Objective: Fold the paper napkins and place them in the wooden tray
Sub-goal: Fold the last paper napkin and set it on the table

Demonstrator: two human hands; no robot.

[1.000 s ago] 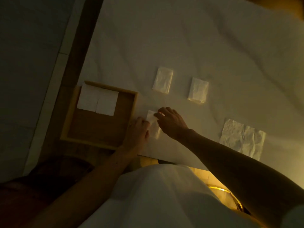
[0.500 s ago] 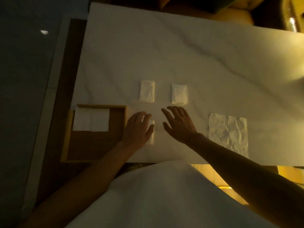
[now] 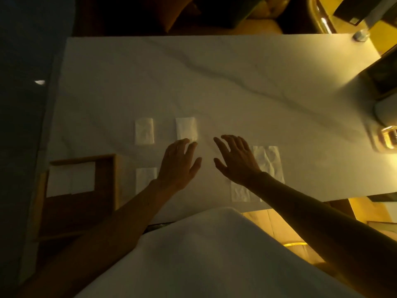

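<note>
head view: the left hand and the right hand hang over the pale bench, fingers spread apart and holding nothing. whether either palm touches the surface i cannot tell. the open napkin lies flat beneath and beyond the right hand, its near part crossed by the forearm. three folded napkins rest on the bench: the far-left one and the far-right one side by side beyond the left hand, and the near one beside the wooden tray, partly covered by the left forearm. the tray sits at the bench's left edge, with two white squares in its far half.

the paper looks thin, limp and creased. it is likely very light, easy to tear, and prone to slide on the smooth top. a fingertip pinch at a corner or edge, with the other hand pressing flat, seems best. for the folded pieces, pinch across the thick fold.

the light is dim and yellow, so the layers of the folds cannot be counted. the tray's near rim sinks into shadow. the things at the right edge are cut off and unclear.
</note>
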